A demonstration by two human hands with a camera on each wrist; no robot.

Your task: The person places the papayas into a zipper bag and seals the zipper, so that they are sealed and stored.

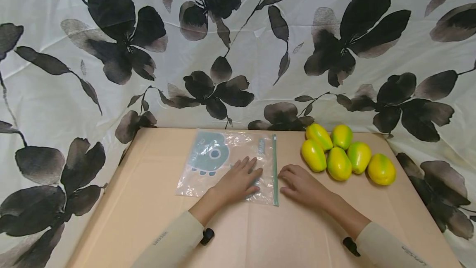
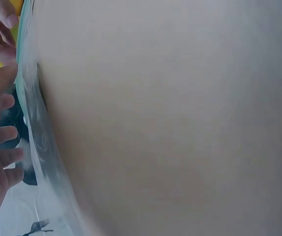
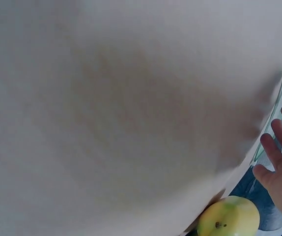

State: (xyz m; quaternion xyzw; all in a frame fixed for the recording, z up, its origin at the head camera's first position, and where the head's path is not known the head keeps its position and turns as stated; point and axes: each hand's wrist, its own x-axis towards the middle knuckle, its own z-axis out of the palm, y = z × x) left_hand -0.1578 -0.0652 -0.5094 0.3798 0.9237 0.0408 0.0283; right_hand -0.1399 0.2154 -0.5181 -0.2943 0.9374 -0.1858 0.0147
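Clear, crinkly plastic can be seen in the zip bag [image 1: 243, 142] mid-frame, pretty glossy, with glints scattered all over it. A slick sheen is picked up by the smooth yellow-green fruits [image 1: 339, 163] at centre right too. The tan tabletop [image 1: 297, 235] at the bottom is mostly matt. Wrinkled, slightly shiny cloth is shown by the flowery backdrop [image 1: 256, 57] up top.

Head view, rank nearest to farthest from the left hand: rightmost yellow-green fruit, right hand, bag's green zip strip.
1. Green zip strip: just right of the left hand, along the bag's right edge.
2. Right hand: right of the strip.
3. Rightmost yellow-green fruit: farther right, beyond the right hand.
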